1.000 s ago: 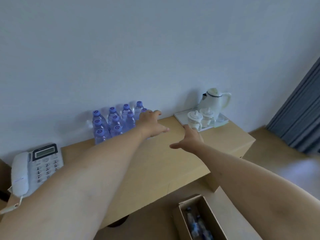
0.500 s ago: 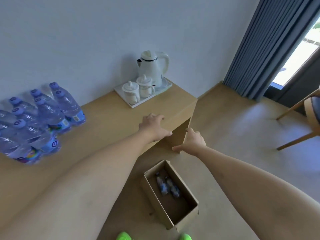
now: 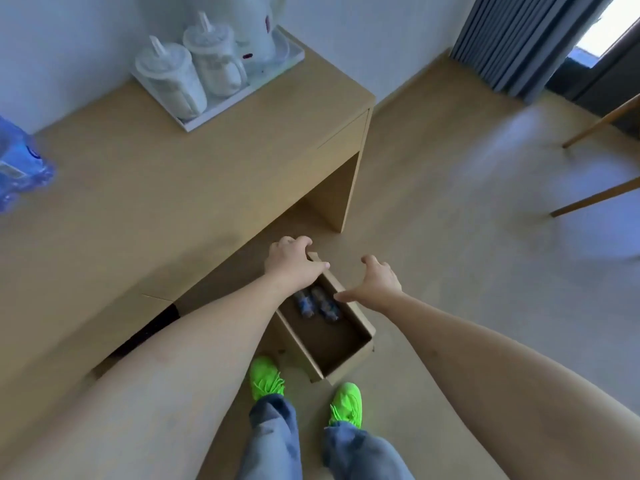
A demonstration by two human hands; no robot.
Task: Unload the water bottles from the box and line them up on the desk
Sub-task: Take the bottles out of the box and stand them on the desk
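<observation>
While both arms reach down toward the floor, the scene lays out like this:

- The surface (image 3: 173,188), a pale wooden desk, fills the left and far part of the view, its right end standing on the floor.
- The floor (image 3: 467,237) is beige and spreads to the right, where a grey curtain (image 3: 512,39) hangs at the far side and two wooden chair legs (image 3: 595,199) show at the right edge.
- The box (image 3: 360,344), open-topped cardboard, sits on the floor just off the near edge of the surface.
- A white tray (image 3: 194,124) at the far end of the surface carries two lidded cups (image 3: 173,81) and a white kettle (image 3: 256,26).
- Blurred blue water bottles (image 3: 17,168) stand on the surface at the far left edge.
- Two green shoes (image 3: 266,377) stand near the box.
- The left hand (image 3: 292,263) hovers over the far end of the box, fingers loosely curled, holding nothing; whether it touches the rim cannot be told.
- The right hand (image 3: 375,282) is spread wide above the right wall, empty.
- Two small bottles (image 3: 317,304) lie side by side on the box bottom, between the hands.
</observation>
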